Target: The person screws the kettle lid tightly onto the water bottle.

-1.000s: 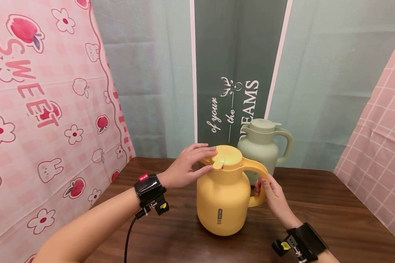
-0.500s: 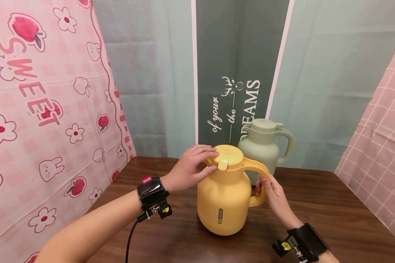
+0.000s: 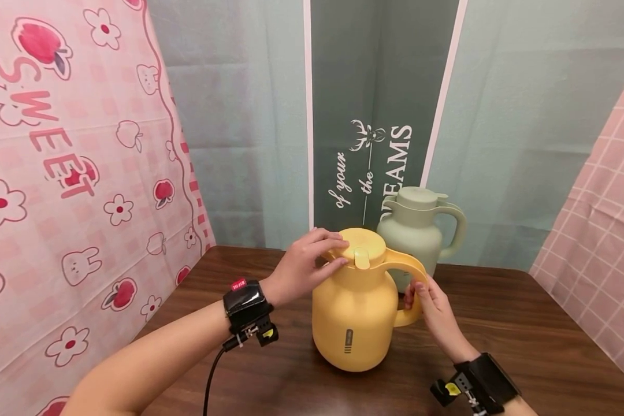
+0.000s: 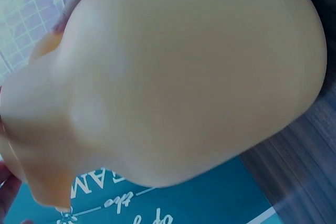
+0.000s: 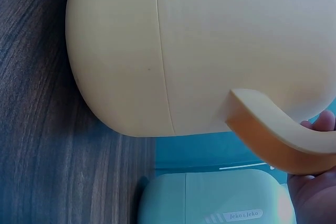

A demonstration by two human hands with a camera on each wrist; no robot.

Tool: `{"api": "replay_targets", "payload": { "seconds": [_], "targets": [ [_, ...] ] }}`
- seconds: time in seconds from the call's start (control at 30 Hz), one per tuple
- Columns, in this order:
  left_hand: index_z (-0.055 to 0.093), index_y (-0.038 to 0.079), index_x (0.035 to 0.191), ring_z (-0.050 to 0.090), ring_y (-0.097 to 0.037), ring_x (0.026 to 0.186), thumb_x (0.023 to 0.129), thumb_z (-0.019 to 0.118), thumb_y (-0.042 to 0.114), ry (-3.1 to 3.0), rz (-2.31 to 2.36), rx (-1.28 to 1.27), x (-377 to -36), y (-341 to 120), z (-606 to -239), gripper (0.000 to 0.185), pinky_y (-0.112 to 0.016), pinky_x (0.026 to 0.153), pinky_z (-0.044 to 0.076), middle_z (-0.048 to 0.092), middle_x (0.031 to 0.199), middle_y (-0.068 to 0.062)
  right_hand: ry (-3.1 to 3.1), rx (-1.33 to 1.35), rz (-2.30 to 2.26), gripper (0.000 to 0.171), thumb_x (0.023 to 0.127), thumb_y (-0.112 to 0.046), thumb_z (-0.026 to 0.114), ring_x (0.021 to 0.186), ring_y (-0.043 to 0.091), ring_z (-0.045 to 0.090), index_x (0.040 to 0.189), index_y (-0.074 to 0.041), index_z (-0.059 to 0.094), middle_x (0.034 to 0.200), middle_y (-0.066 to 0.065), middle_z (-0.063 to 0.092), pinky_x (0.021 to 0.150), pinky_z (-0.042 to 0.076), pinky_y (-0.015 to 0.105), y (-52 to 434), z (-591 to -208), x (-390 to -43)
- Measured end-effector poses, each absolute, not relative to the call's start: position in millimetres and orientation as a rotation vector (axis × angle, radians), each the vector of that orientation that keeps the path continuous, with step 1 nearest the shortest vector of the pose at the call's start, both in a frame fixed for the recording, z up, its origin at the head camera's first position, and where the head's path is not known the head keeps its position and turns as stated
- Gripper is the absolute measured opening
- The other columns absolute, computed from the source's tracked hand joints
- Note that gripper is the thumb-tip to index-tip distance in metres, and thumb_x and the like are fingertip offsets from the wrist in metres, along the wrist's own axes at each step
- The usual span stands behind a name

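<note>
An upright yellow thermos jug [image 3: 355, 315] stands on the wooden table, its body filling much of both wrist views. My left hand [image 3: 303, 264] grips the round lid [image 3: 366, 240] from the left, thumb at the front edge and fingers over the far side. A small tab [image 3: 361, 259] on the lid faces forward and slightly right. On the other side, my right hand [image 3: 435, 309] holds the jug's handle [image 5: 278, 132], fingers wrapped round its outer part. The spout [image 4: 50, 184] shows in the left wrist view; in the head view my left hand mostly hides it.
A pale green thermos jug [image 3: 413, 234] stands close behind the yellow one, its handle to the right. Dark wooden table [image 3: 504, 335] surrounds both. Printed cloths hang at the left, back and right. A black cable [image 3: 210, 375] trails from the left wrist strap.
The lid's tab has swung to the right along the front as my left hand turns the lid, the hand shifting slightly right with it. The right hand keeps its hold on the handle.
</note>
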State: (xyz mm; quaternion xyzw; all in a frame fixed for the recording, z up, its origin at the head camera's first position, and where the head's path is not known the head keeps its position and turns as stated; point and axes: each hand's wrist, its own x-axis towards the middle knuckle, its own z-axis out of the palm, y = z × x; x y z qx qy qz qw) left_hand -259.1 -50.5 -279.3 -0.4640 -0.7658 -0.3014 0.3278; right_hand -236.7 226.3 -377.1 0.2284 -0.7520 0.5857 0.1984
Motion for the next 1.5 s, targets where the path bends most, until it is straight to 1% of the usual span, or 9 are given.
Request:
{"api": "replay_targets", "payload": {
  "seconds": [0.17,0.37,0.43,0.53,0.67,0.77,0.93,1.33,1.5],
  "targets": [
    [0.069,0.007,0.103,0.051,-0.011,0.082,0.085,0.073,0.021,-1.987,-0.718,-1.172,-256,-44,-279,0.023,-0.02,0.071,0.045,0.056,0.092,-0.001,-2.111,0.634,1.636,0.024,0.105,-0.011,0.027,0.067,0.02,0.051,0.098,0.004,0.045,0.077,0.015,0.048,0.057,0.047,0.028,226,-376,-236],
    [0.065,0.013,0.098,0.047,-0.011,0.085,0.086,0.072,0.026,-2.061,-0.643,-1.126,-255,-41,-273,0.02,-0.029,0.076,0.038,0.054,0.094,0.003,-2.131,0.619,1.631,0.024,0.105,-0.012,0.027,0.067,0.021,0.05,0.098,0.004,0.044,0.078,0.016,0.047,0.057,0.046,0.03,226,-375,-234],
    [0.063,0.014,0.099,0.048,-0.012,0.093,0.087,0.07,0.029,-2.134,-0.667,-1.122,-257,-40,-269,0.02,-0.032,0.08,0.038,0.055,0.101,0.003,-2.137,0.622,1.629,0.024,0.105,-0.012,0.027,0.067,0.021,0.05,0.098,0.004,0.044,0.078,0.016,0.047,0.057,0.046,0.03,226,-375,-234],
    [0.06,0.015,0.113,0.045,-0.013,0.113,0.09,0.065,0.035,-2.281,-0.729,-1.162,-261,-38,-261,0.031,-0.039,0.094,0.036,0.053,0.122,0.001,-2.139,0.625,1.627,0.024,0.105,-0.012,0.027,0.067,0.021,0.05,0.098,0.004,0.044,0.078,0.016,0.047,0.057,0.046,0.03,226,-375,-234],
    [0.043,0.014,0.14,0.022,-0.012,0.139,0.095,0.056,0.036,-2.452,-0.803,-1.291,-273,-38,-254,0.052,-0.05,0.111,0.014,0.029,0.152,-0.003,-2.142,0.625,1.624,0.024,0.105,-0.012,0.028,0.067,0.021,0.05,0.098,0.004,0.044,0.078,0.016,0.047,0.058,0.046,0.03,226,-374,-234],
    [0.033,0.015,0.147,0.011,-0.007,0.141,0.097,0.05,0.034,-2.521,-0.827,-1.362,-282,-39,-252,0.056,-0.052,0.112,0.005,0.016,0.157,-0.001,-2.145,0.631,1.621,0.024,0.105,-0.012,0.028,0.067,0.021,0.05,0.098,0.003,0.044,0.078,0.016,0.047,0.058,0.046,0.03,226,-374,-235],
    [0.029,0.021,0.15,0.007,-0.002,0.141,0.099,0.041,0.029,-2.579,-0.818,-1.429,-289,-40,-251,0.053,-0.053,0.111,0.001,0.014,0.158,0.003,-2.139,0.649,1.617,0.024,0.105,-0.011,0.028,0.067,0.021,0.05,0.098,0.003,0.045,0.078,0.016,0.048,0.058,0.046,0.03,225,-375,-236],
    [0.038,0.024,0.147,0.02,-0.004,0.138,0.1,0.045,0.031,-2.606,-0.889,-1.42,-289,-42,-253,0.048,-0.054,0.111,0.003,0.03,0.152,0.003,-2.134,0.637,1.616,0.022,0.105,-0.01,0.029,0.067,0.021,0.05,0.098,0.003,0.045,0.077,0.016,0.048,0.058,0.046,0.029,227,-375,-236],
    [0.046,0.029,0.142,0.032,-0.01,0.13,0.096,0.056,0.037,-2.562,-0.904,-1.344,-287,-40,-256,0.048,-0.04,0.106,0.027,0.039,0.142,0.003,-2.139,0.629,1.622,0.023,0.105,-0.011,0.029,0.067,0.021,0.05,0.098,0.004,0.044,0.077,0.016,0.047,0.058,0.046,0.029,227,-375,-235]
  ]
}}
